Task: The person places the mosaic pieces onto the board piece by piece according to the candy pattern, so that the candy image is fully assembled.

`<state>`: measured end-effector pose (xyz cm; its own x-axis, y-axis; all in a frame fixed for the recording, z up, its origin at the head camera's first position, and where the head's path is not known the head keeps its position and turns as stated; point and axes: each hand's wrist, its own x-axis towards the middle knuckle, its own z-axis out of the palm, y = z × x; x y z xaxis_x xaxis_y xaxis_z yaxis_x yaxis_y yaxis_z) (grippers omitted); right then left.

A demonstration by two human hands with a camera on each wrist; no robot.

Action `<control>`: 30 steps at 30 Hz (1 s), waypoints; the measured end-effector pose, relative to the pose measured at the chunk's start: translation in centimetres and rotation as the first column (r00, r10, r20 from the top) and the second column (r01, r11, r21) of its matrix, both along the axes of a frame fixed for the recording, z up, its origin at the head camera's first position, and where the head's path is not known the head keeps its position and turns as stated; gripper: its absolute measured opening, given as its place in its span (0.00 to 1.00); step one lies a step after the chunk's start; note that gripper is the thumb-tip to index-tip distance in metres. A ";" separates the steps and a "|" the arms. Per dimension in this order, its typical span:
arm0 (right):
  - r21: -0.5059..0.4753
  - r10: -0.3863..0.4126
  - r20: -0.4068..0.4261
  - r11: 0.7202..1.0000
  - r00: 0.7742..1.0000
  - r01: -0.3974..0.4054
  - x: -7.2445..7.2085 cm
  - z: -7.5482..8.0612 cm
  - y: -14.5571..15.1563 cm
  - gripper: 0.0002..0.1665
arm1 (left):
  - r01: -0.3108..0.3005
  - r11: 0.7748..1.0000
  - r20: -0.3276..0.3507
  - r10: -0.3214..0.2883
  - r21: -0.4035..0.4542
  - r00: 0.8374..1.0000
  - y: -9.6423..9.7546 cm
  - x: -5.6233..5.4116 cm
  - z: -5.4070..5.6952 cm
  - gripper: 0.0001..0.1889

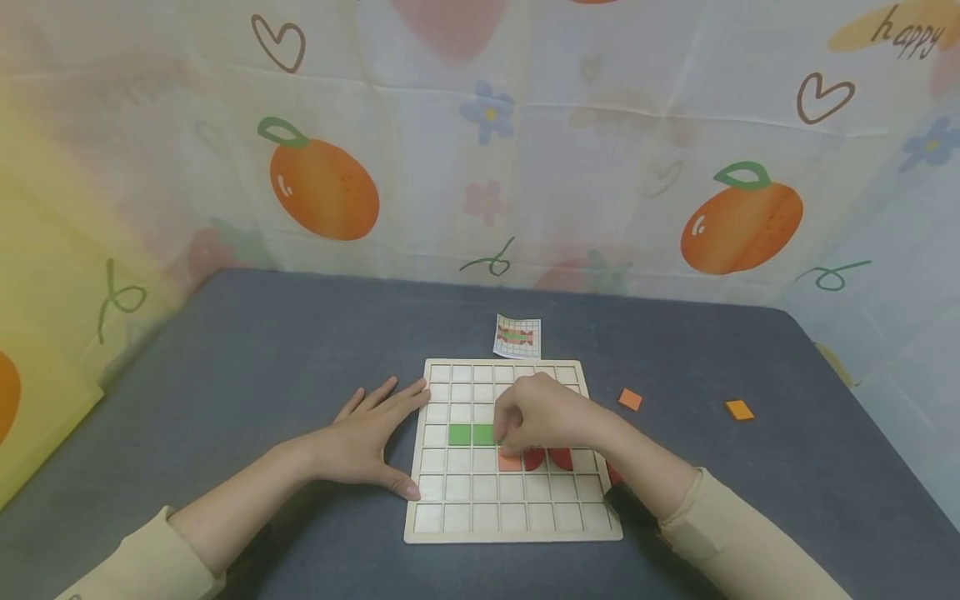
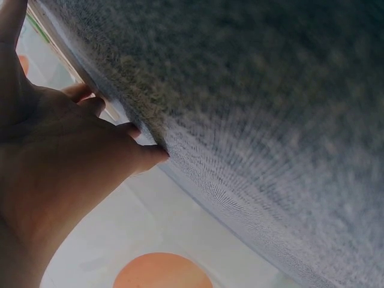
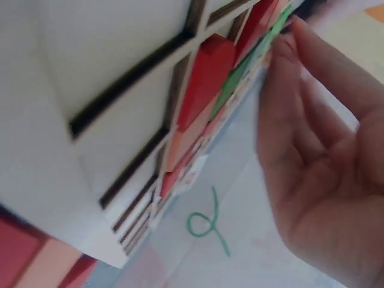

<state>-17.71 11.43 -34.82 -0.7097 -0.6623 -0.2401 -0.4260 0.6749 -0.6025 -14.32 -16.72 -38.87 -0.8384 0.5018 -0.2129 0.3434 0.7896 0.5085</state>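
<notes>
A pale wooden grid board [image 1: 513, 536] lies on the dark table. Two green square tiles [image 1: 472, 434] sit side by side in one row; an orange square tile [image 1: 510, 461] and red curved-edged tiles [image 1: 561, 459] fill cells one row nearer. My right hand [image 1: 543, 412] is over the board, thumb and fingers pinched at the far edge of that orange tile. It covers several cells behind. In the right wrist view, the pinched fingertips [image 3: 288, 45] come beside a green strip [image 3: 231, 90]. My left hand [image 1: 363, 442], fingers spread, touches the board's left edge with fingertips and thumb.
Behind the board is a small pattern card [image 1: 517, 337]. An orange tile [image 1: 630, 400] and a yellow-orange tile [image 1: 739, 410] lie on the table to the right. Red and orange tiles [image 3: 51, 264] lie off the board's edge near my right forearm. A printed curtain [image 1: 495, 167] hangs behind.
</notes>
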 end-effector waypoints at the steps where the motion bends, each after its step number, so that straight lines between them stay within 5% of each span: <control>1: -0.002 -0.009 -0.002 1.000 1.000 0.009 -0.1 0.2 0.1 0.06 | 0.000 1.000 0.000 0.000 0.003 1.000 0.0 0.0 0.0 0.65; 9: 0.016 -0.127 -0.026 0.992 0.992 0.127 -2.0 1.7 3.2 0.07 | 0.001 1.000 0.006 -0.001 0.015 1.000 0.0 0.1 0.0 0.65; 20: 0.102 -0.258 -0.074 0.959 0.963 0.265 -4.5 2.0 11.2 0.12 | 0.003 1.000 0.006 -0.003 0.007 1.000 0.1 0.1 0.2 0.64; 30: 0.160 -0.293 0.052 0.946 0.955 0.281 -5.5 0.3 16.0 0.22 | -0.001 1.000 0.010 0.001 0.005 1.000 0.1 0.1 0.2 0.64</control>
<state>-23.18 27.40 -34.57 -0.8407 -0.3857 -0.3801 -0.1588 0.8466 -0.5080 -14.19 -16.61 -38.69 -0.8367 0.5022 -0.2185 0.3379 0.7873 0.5157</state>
